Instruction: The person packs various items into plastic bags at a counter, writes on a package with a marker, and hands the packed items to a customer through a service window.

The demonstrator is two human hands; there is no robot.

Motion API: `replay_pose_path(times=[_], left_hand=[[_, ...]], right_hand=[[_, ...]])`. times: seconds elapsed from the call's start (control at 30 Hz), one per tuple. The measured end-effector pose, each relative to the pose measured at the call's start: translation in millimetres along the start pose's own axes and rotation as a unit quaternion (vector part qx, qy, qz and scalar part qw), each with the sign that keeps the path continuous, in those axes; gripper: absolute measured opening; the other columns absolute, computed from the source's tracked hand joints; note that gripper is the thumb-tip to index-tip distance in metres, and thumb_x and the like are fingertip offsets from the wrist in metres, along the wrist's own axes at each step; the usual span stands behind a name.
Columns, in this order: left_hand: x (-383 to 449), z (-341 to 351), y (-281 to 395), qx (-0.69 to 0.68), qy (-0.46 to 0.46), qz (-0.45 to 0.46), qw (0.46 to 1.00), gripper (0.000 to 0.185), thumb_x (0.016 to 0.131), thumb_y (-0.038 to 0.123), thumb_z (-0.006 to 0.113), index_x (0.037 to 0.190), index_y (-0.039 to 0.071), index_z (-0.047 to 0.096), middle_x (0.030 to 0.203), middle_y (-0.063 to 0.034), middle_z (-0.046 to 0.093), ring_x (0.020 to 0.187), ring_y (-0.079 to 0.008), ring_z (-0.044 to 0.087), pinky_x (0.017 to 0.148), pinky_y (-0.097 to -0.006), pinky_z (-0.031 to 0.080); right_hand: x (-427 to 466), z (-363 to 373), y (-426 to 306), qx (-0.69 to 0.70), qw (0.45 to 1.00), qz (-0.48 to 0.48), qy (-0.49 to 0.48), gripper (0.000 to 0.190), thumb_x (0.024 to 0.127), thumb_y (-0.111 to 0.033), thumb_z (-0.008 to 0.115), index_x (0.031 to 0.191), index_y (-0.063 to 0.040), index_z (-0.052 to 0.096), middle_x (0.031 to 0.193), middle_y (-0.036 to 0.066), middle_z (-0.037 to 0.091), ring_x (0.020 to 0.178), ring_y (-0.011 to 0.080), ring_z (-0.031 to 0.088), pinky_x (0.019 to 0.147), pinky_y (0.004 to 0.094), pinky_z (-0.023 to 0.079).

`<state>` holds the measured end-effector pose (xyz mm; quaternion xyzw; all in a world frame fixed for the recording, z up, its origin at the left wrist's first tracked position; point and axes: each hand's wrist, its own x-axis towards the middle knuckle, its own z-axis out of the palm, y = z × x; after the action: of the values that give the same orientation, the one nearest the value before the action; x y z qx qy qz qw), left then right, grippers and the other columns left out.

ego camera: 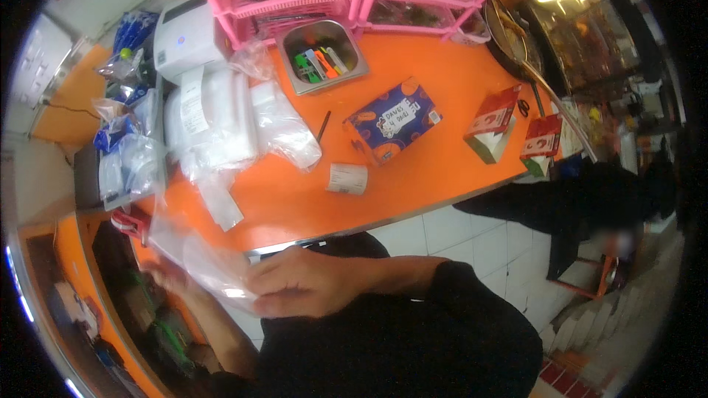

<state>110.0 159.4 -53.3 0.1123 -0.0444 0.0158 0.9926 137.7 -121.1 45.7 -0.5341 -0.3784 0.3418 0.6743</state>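
Between my two hands stretches a clear plastic bag [207, 262], just off the near edge of the orange counter [298, 199]. My right hand [310, 282] pinches its right end with bent fingers. At the bag's left side is my left hand [174, 279], blurred and partly behind the film, its fingers gripping there. A red tape dispenser [130, 224] stands at the counter's left corner, close above my left hand. On the counter lie a stack of clear plastic bags [215, 116], a printed receipt [347, 178] and a blue printed carton [394, 121] bearing writing.
A white label printer [191, 33] has a paper strip hanging out. Behind stand pink plastic racks [298, 5] and a steel pan [321, 85] of coloured clips. Two red-and-white cartons [492, 121], scissors [523, 108] and a wok [500, 38] are rightward. Another person's dark sleeve [514, 204] reaches in.
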Motion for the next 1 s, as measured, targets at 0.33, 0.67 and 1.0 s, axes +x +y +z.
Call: replay_pose_path(times=[0.33, 0.67, 1.0], left_hand=[[-44, -97, 1, 0.074, 0.104, 0.004, 0.992, 0.032, 0.099, 0.038, 0.064, 0.115, 0.01, 0.063, 0.097, -0.0038, 0.068, 0.079, -0.0122, 0.065, 0.069, -0.0302, 0.054], [-73, -8, 32, 0.455, 0.221, 0.05, 0.861, 0.048, 0.083, 0.001, 0.073, 0.128, 0.0, 0.058, 0.104, -0.0093, 0.063, 0.087, -0.019, 0.064, 0.073, -0.0318, 0.056], [-38, 52, -41, 0.544, 0.347, -0.026, 0.763, 0.056, 0.079, -0.006, 0.073, 0.131, 0.005, 0.054, 0.115, -0.0075, 0.057, 0.102, -0.0231, 0.061, 0.086, -0.0348, 0.056]], right_hand=[[-21, -7, -6, 0.011, 0.989, -0.133, 0.059, 0.024, 0.106, -0.018, 0.052, 0.094, 0.001, 0.06, 0.151, 0.023, 0.048, 0.106, 0.0231, 0.061, 0.092, 0.0365, 0.048], [-20, -52, 77, -0.319, 0.86, 0.012, 0.399, 0.02, 0.094, -0.017, 0.071, 0.104, 0.0, 0.064, 0.091, 0.015, 0.065, 0.085, 0.0259, 0.065, 0.075, 0.038, 0.052], [-22, -36, 55, -0.15, 0.922, -0.047, 0.353, 0.045, 0.087, 0.001, 0.063, 0.132, 0.001, 0.056, 0.091, 0.013, 0.064, 0.076, 0.0237, 0.061, 0.069, 0.036, 0.05]])
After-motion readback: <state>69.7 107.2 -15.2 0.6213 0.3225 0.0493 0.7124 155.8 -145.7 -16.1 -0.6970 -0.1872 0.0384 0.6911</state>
